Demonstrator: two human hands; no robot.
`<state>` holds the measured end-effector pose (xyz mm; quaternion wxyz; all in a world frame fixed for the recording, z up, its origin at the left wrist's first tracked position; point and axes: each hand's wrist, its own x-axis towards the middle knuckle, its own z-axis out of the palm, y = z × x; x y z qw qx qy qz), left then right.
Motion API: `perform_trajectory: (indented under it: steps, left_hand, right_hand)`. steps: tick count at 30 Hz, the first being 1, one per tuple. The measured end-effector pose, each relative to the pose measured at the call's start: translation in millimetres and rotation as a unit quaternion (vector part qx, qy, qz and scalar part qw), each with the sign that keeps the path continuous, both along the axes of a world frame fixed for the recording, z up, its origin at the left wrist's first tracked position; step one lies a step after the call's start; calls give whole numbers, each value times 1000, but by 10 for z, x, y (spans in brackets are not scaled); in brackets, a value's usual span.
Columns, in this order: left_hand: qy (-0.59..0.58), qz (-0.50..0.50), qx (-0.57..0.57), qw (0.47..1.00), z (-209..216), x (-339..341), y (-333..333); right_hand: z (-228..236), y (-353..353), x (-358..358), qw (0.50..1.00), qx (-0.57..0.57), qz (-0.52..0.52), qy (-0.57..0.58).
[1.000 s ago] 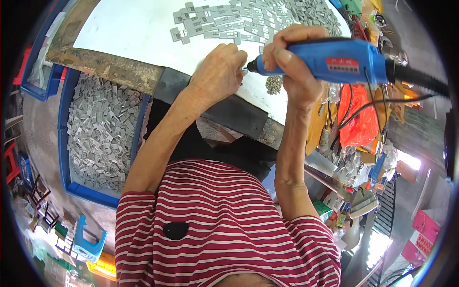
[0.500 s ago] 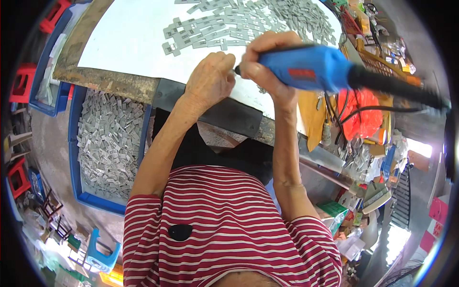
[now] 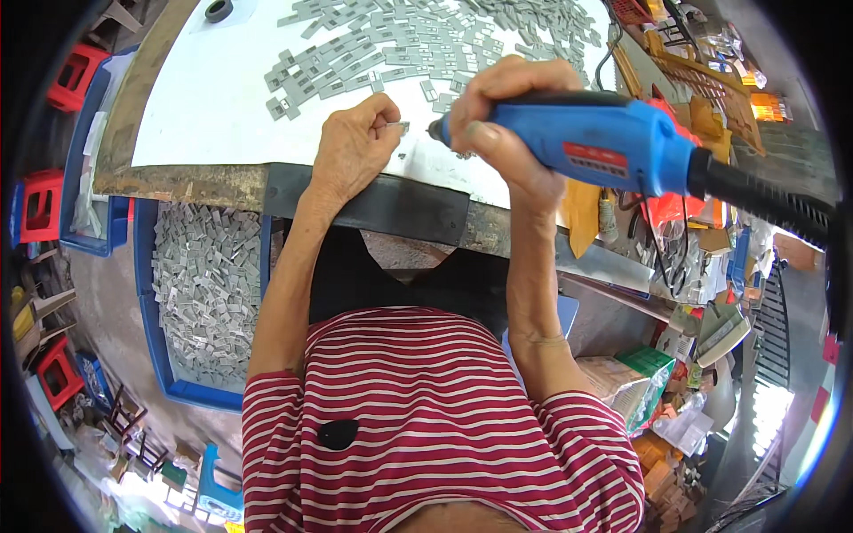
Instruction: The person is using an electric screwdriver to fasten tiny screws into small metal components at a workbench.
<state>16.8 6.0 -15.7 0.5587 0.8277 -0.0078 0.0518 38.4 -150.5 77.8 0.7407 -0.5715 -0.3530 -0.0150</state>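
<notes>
Gripping a blue rotary tool [image 3: 604,142], the right hand [image 3: 502,120] has its fingers wrapped tight around the front of the body, near the nose. The tool's tip points toward the left hand, and a black cord sleeve [image 3: 764,200] runs off behind the right hand, away to the person's right.

Left hand [image 3: 351,147] is curled, thumb and fingertips pressed together on a small grey metal piece [image 3: 400,129]. The piece sits just off the tool tip, between the two hands; can't tell if tip and piece touch.

Both hands rest over the near edge of the table [image 3: 204,115], which has a white top. Beyond the hands, further up the table, lies a spread of flat grey metal pieces [image 3: 400,44], some lined up in rows and some loose. A few stray ones lie just past the left hand's knuckles.

Below and to the left of the left hand, under the table edge, a blue crate [image 3: 160,355] is full of the same grey pieces. Red stools [image 3: 40,204] stand further left of that. To the right of the right forearm is a cluttered shelf with boxes and bags [image 3: 675,373]. A red-and-white striped shirt [image 3: 426,426] fills the lower edge.
</notes>
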Motion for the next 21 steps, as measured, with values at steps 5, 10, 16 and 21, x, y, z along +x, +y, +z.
perform_trajectory:
  steps: [5,10,16,21]
  left_hand:
    - [-36,37,-83,995,106,-167,138]
    - [-46,120,-46,991,252,-763,570]
    - [95,245,62,963,-225,-1693,1461]
    - [134,293,112,940,-640,-2298,1926]
  right_hand:
    - [-99,-180,-45,995,40,-82,28]
    - [-151,-291,-58,989,74,-119,52]
    - [-158,-233,-56,990,36,-128,47]
    - [-160,-261,-82,990,1,-137,38]
